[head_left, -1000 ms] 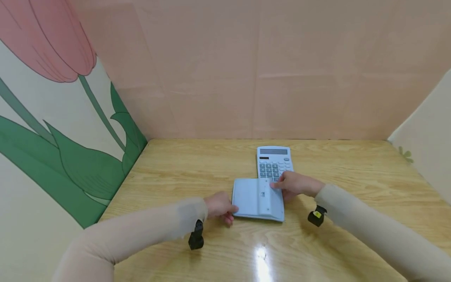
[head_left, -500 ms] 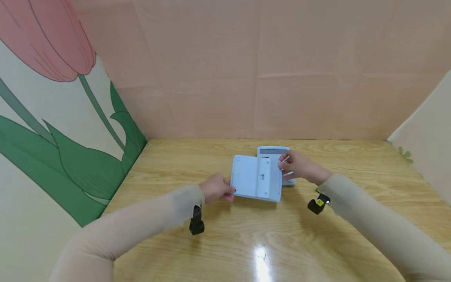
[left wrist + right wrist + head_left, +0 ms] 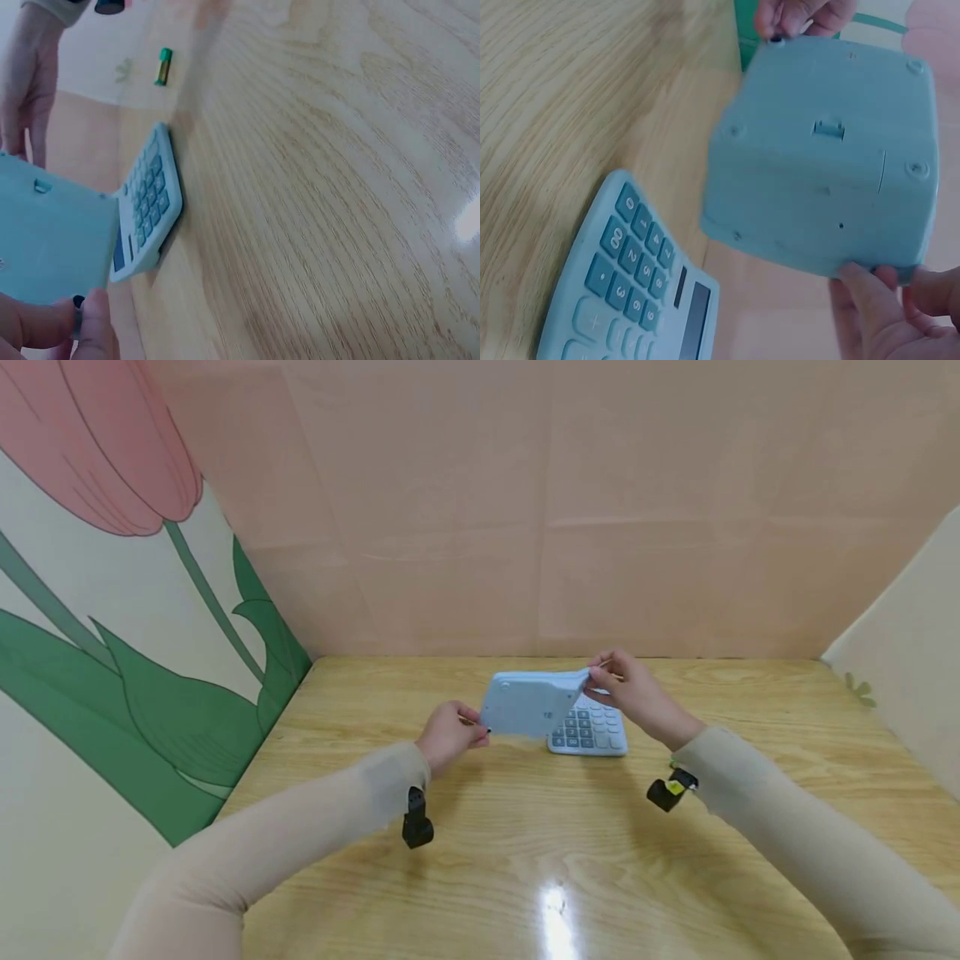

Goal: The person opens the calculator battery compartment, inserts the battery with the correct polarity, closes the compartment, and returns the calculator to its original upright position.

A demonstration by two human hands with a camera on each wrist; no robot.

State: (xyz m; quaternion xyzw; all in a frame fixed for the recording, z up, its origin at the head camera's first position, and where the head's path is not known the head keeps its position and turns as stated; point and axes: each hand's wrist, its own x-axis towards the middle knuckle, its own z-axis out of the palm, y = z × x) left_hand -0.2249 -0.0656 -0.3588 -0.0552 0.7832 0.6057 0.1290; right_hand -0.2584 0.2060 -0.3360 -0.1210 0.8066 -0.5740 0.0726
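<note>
Both hands hold a light-blue, flat device (image 3: 525, 706) up off the table, tilted, its screwed back facing the right wrist camera. My left hand (image 3: 450, 735) pinches its left corner between thumb and fingers, beside a small dark spot (image 3: 777, 37) I cannot identify. At the opposite end, my right hand (image 3: 637, 693) grips the edge, thumb and fingers (image 3: 870, 300) on either side. Behind and partly hidden by it, a light-blue calculator (image 3: 600, 739) lies on the table, keys up. The front of the held device is hidden.
A small green and gold cylinder, like a battery (image 3: 163, 66), lies on the wooden table (image 3: 525, 860) beyond the calculator in the left wrist view. A pink cloth wall (image 3: 450, 527) stands behind, and a tulip-patterned panel (image 3: 172, 693) is at the left.
The held device has risen and moved away from the viewer, tilting steeply, and both hands have travelled with it. More of the lying calculator's keys show, while its display is now covered.
</note>
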